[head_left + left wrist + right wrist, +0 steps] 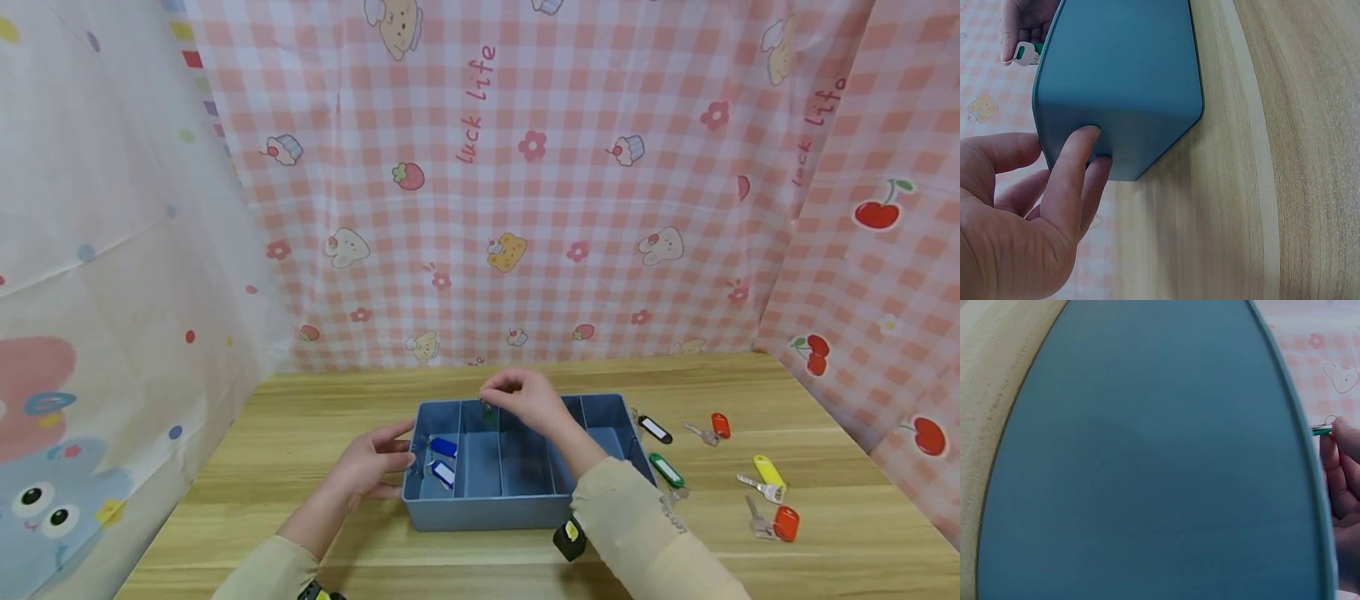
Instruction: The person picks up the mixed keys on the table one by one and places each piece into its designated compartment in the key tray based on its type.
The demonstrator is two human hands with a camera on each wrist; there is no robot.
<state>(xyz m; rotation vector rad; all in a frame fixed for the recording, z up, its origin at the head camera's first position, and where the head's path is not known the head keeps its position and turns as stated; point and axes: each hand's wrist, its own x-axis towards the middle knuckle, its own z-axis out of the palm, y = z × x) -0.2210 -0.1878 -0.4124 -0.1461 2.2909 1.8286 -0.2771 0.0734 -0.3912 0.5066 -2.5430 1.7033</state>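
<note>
A blue-grey divided box [491, 513] lies lengthwise on the wooden table, split into several compartments. In its leftmost section are two blue key tags [443, 447]. My left hand [363, 467] holds the box's left end; in the left wrist view some fingers [1079, 153] lie against the outer end wall and others reach the rim. Above the second compartment from the left, my right hand [528, 400] pinches a key with a green tag [487, 410]. The left wrist view shows the silver key head [1025, 54] poking out beside the right fingers.
Right of the box lie several tagged keys: a black tag [656, 429], a green tag [667, 470], a yellow tag [769, 472], an upper red tag [721, 426] and a lower red tag [786, 523]. Patterned curtains [540, 200] enclose the table's back and sides.
</note>
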